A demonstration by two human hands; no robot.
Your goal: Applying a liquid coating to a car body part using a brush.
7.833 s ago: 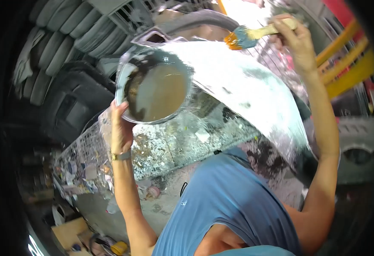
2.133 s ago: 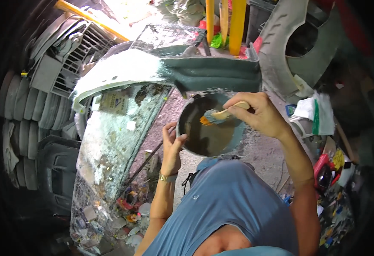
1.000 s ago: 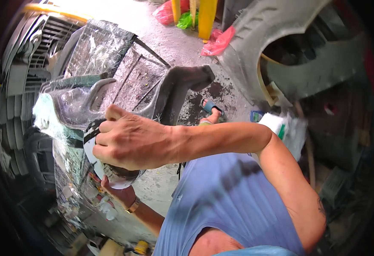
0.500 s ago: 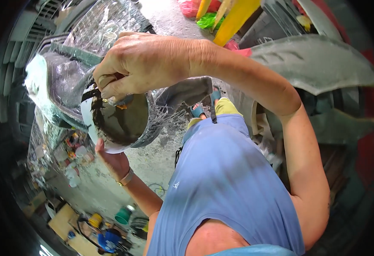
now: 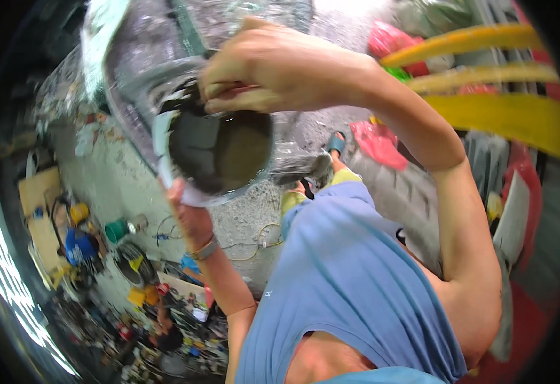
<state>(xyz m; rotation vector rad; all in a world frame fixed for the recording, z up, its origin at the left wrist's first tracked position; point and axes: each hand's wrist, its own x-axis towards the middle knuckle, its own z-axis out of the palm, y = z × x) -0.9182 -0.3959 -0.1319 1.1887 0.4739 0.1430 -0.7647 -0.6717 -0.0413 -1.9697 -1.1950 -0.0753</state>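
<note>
In the head view, the left hand [image 5: 190,214] comes up from below and carries a round, white-rimmed bowl [image 5: 216,150] of dark brownish liquid; its grip is clamped on the underside of the bowl, palm pressed to the bottom, a metal bracelet [image 5: 203,249] on the wrist just under the grip. The right hand [image 5: 273,67] sits directly above that grip, at the bowl's upper rim, its fingers [image 5: 228,86] curled together around a brush handle [image 5: 241,99]. The dark bristles [image 5: 187,102] point away from the right grip toward the bowl's upper left edge, touching the rim there. Whether the bristles dip into the liquid cannot be told.

Behind both grips, above and to the left, stands a blurred, silver-grey car body panel [image 5: 139,57]. Below the left grip lies a concrete floor [image 5: 241,224] with a thin cable [image 5: 254,240] on it, and farther down to the left a clutter of tools and containers [image 5: 139,301]. Right of the right forearm run yellow bars [image 5: 497,115], with red plastic bags [image 5: 376,137] near them. The blue sleeveless shirt [image 5: 350,288] fills the lower middle, and a foot in a dark sandal [image 5: 336,144] shows just beyond the bowl.
</note>
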